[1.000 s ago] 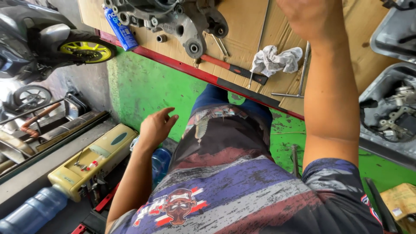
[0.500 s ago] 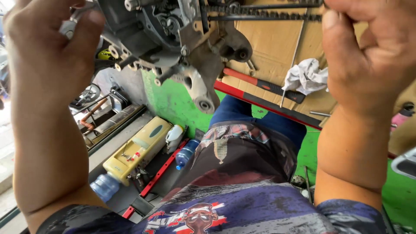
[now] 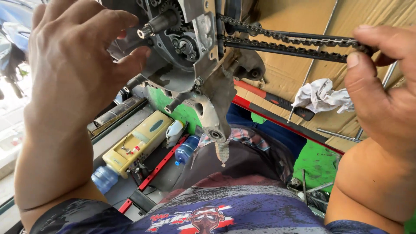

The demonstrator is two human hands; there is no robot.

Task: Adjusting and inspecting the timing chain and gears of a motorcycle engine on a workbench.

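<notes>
From the head camera, the left hand [image 3: 73,65] has its fingers curled loosely against the side of a grey engine casing [image 3: 190,56] held up near the face, thumb touching the metal beside a protruding shaft [image 3: 158,24]. The right hand [image 3: 381,91] pinches a black drive chain [image 3: 294,43] between thumb and forefinger, the chain running taut from the casing. Below, on the floor, lies a flat yellow can [image 3: 136,145] with a paler label panel, a blue plastic bottle [image 3: 104,178] touching its near end, and a second blue bottle [image 3: 187,149] close by. A white rag [image 3: 323,96] rests on brown cardboard [image 3: 303,19] beside a red-and-black tool handle [image 3: 275,100].
</notes>
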